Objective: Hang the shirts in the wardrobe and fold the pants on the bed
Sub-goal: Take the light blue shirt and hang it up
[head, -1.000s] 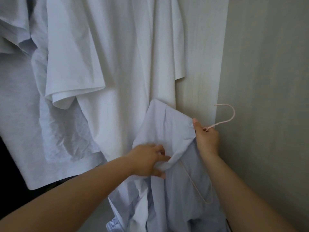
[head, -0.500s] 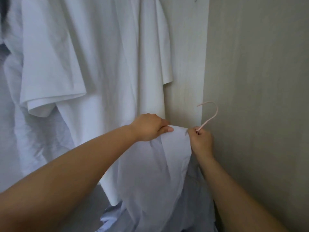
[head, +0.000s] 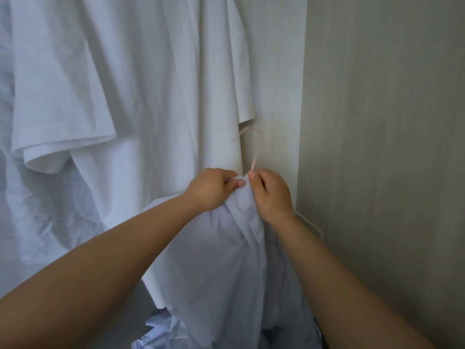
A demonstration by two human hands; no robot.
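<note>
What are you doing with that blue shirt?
A person is fitting a pale blue shirt onto a pink hanger. The left hand pinches the shirt's top edge, and the right hand grips the hanger just below its hook. They stand at the wardrobe, where a white T-shirt hangs. The blue shirt is not hung up yet.

Bare left hand (head: pixel 214 191), short plain left thumbnail (head: pixel 240 183), left forearm (head: pixel 105 268) bare to the picture's edge, bare right hand (head: pixel 274 197), short right thumbnail (head: pixel 251 175), right forearm (head: pixel 352 280) likewise bare.
</note>
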